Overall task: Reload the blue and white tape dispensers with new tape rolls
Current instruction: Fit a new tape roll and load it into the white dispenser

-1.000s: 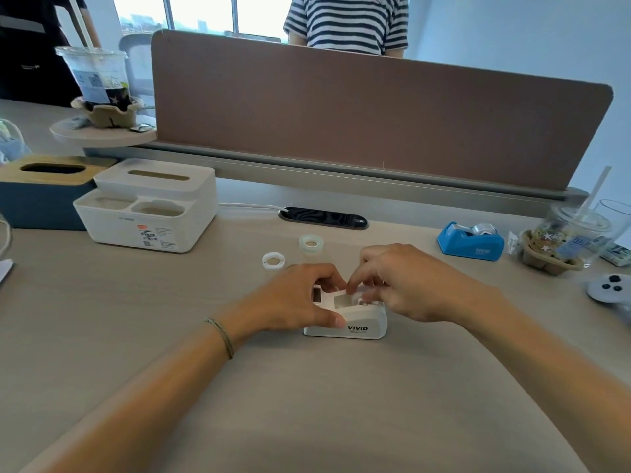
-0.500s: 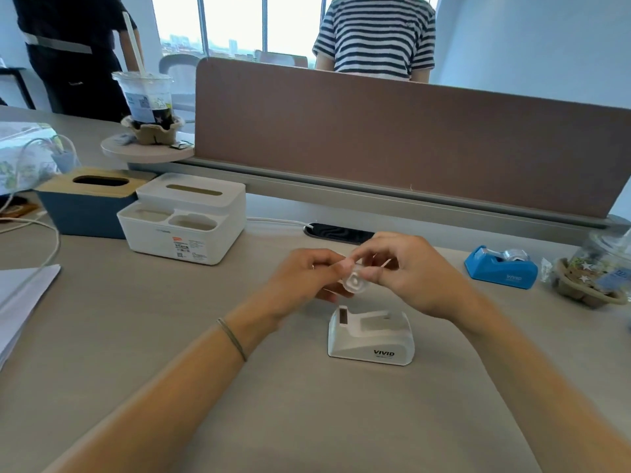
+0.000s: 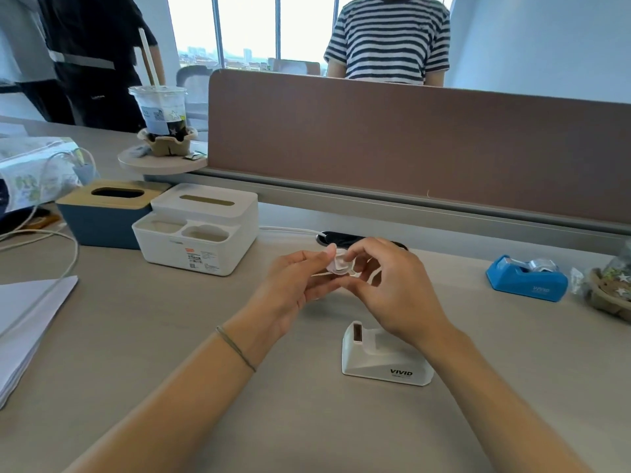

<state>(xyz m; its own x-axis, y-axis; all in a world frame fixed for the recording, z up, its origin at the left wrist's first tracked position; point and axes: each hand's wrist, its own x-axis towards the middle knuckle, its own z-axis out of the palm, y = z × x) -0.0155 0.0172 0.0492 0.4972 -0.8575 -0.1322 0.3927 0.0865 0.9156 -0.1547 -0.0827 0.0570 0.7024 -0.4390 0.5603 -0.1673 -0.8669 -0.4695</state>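
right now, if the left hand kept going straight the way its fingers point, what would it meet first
The left hand points up and to the right, toward the small white spool that both hands pinch. Its fingertips already touch that spool, so it comes first; just past it are the right hand's fingers. Depth beyond them is unclear.

Setting: open-plan office. Brown desk divider (image 3: pixel 409 145) as landmark; before it, shared desk (image 3: pixel 136 336) with cable port (image 3: pixel 341 237) (city-view windows (image 3: pixel 246 29) behind).
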